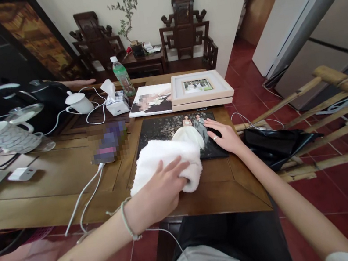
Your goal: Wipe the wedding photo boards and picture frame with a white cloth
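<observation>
A folded white fluffy towel [162,159] covers the lower left part of a dark wedding photo panel [220,148] lying flat on the wooden table. My left hand [159,191] grips the towel from its near side, fingers over the top and partly sunk into a fold. On the panel's right edge rests my right hand [225,137], fingers stretched out and a ring on one of them. The panel's picture of a couple in a white gown and grey suit shows between my hands.
Behind the panel lie a framed photo [202,97] and a photo album [147,101]. Further left stand a tissue box [117,104], green bottle [122,76], lidded white cup [79,102], phone with cables [110,144] and black kettle [49,93]. A bamboo chair [342,120] holds a black bag [271,143].
</observation>
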`<state>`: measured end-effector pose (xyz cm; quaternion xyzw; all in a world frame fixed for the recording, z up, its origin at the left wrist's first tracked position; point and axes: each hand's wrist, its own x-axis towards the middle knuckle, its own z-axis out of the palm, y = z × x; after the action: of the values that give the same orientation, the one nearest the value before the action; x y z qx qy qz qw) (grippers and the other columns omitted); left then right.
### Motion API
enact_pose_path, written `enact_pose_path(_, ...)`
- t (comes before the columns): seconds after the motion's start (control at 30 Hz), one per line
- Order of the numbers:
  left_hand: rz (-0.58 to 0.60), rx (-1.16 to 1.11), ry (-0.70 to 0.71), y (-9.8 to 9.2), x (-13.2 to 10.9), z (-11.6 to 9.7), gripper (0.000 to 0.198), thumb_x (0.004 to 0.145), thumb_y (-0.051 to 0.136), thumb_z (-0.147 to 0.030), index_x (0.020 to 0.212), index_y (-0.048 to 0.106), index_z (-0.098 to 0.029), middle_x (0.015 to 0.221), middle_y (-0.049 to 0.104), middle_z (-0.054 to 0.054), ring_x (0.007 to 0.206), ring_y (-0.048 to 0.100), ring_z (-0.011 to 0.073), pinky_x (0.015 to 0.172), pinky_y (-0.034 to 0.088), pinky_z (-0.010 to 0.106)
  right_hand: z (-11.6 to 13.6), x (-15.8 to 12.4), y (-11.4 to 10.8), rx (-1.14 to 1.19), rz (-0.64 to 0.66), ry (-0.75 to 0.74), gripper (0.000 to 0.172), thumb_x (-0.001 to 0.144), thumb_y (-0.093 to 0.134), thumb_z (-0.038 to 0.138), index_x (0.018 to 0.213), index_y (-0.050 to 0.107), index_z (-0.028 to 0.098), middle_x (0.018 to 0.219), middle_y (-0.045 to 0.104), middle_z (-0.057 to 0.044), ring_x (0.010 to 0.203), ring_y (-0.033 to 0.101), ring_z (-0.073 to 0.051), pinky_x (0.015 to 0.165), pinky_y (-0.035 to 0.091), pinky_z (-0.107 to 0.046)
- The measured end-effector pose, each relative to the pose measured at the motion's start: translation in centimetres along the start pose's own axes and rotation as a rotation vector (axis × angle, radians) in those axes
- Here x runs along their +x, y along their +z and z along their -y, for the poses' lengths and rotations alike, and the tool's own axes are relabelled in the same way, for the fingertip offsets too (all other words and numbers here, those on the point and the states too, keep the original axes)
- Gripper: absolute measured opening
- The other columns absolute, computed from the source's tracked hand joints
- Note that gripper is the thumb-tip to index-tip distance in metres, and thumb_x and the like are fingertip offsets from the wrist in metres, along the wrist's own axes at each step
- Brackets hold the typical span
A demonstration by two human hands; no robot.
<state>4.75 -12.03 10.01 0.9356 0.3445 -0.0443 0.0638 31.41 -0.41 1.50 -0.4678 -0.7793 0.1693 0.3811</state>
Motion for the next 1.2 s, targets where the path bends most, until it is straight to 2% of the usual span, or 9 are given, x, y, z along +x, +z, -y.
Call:
enact_pose_path(0.1,-0.022,-0.027,-0.011,-0.1,1.5,0.8,0.036,0.076,0.040,0.002,0.094,0.066,-0.016,0.145,0.046,0.012,0.140,0.035,0.0295,0.109,0.038,0.053,0.1,0.1,-0.1,-0.001,0.006,0.004,0.034,0.088,0.054,0.025,0.119,0.068,0.024,0.130,0.063,-0.006,0.130,0.050,-0.024,0.112,0.037,-0.049)
enact_pose_path(0.3,-0.119,-0.058,-0.081,-0.7,8.5,6.1,0.038,0.081,0.038,-0.002,0.103,0.065,-0.015,0.136,0.052,0.015,0.125,0.052,0.0296,0.105,0.039,0.057,0.1,0.0,-0.2,-0.018,0.007,0.006,0.035,0.089,0.054,0.026,0.120,0.068,0.023,0.131,0.062,-0.006,0.130,0.050,-0.024,0.113,0.037,-0.049)
enact_pose_path(0.37,-0.149,-0.058,-0.104,-0.6,10.5,7.4,0.037,0.081,0.036,-0.002,0.103,0.064,-0.014,0.142,0.047,0.015,0.128,0.049,0.0314,0.104,0.037,0.063,0.1,0.0,-0.2,-0.023,0.009,0.002,0.035,0.089,0.053,0.026,0.120,0.067,0.021,0.131,0.062,-0.008,0.130,0.050,-0.025,0.112,0.037,-0.049)
enact_pose_path(0.43,-0.178,-0.046,-0.119,-0.3,11.7,8.0,0.039,0.080,0.035,-0.001,0.104,0.063,-0.013,0.150,0.039,0.015,0.136,0.039,0.0326,0.104,0.032,0.068,0.1,0.0,-0.2,-0.026,0.010,0.004,0.035,0.089,0.053,0.026,0.121,0.067,0.020,0.131,0.062,-0.008,0.131,0.049,-0.025,0.112,0.037,-0.049)
enact_pose_path(0.57,-0.164,-0.025,-0.113,0.5,11.3,6.9,0.043,0.079,0.035,0.002,0.110,0.062,-0.013,0.155,0.033,0.012,0.145,0.023,0.0328,0.106,0.026,0.072,0.1,0.0,-0.2,-0.026,0.007,0.005,0.034,0.088,0.054,0.025,0.120,0.067,0.023,0.131,0.062,-0.006,0.130,0.050,-0.024,0.113,0.037,-0.049)
enact_pose_path(0.8,-0.039,-0.036,-0.011,0.6,4.4,-0.6,0.044,0.073,0.040,0.003,0.101,0.067,-0.016,0.154,0.035,0.008,0.145,0.022,0.0318,0.111,0.029,0.063,0.2,0.1,-0.1,0.005,0.011,0.011,0.035,0.087,0.054,0.024,0.119,0.068,0.024,0.130,0.063,-0.006,0.130,0.050,-0.025,0.113,0.036,-0.049)
enact_pose_path(0.9,-0.025,-0.048,0.035,0.5,2.8,-2.4,0.041,0.071,0.041,0.003,0.095,0.069,-0.017,0.154,0.036,0.007,0.145,0.024,0.0304,0.112,0.032,0.057,0.2,0.1,-0.2,0.007,0.011,0.009,0.034,0.087,0.054,0.025,0.119,0.068,0.024,0.131,0.062,-0.006,0.131,0.050,-0.025,0.113,0.036,-0.049)
enact_pose_path(1.0,-0.023,-0.054,0.019,0.4,3.8,-1.7,0.042,0.073,0.040,0.002,0.098,0.068,-0.018,0.153,0.037,0.008,0.144,0.026,0.0304,0.110,0.034,0.059,0.1,0.1,-0.2,-0.007,0.012,0.004,0.035,0.088,0.053,0.025,0.119,0.068,0.023,0.130,0.062,-0.006,0.131,0.050,-0.024,0.113,0.036,-0.048)
enact_pose_path(1.2,-0.103,-0.082,-0.088,-0.4,10.0,3.0,0.042,0.079,0.037,0.001,0.107,0.063,-0.017,0.150,0.039,0.013,0.141,0.032,0.0316,0.102,0.035,0.069,0.0,0.1,-0.1,-0.005,0.012,-0.001,0.036,0.087,0.054,0.024,0.120,0.068,0.024,0.131,0.062,-0.006,0.130,0.050,-0.025,0.112,0.037,-0.048)
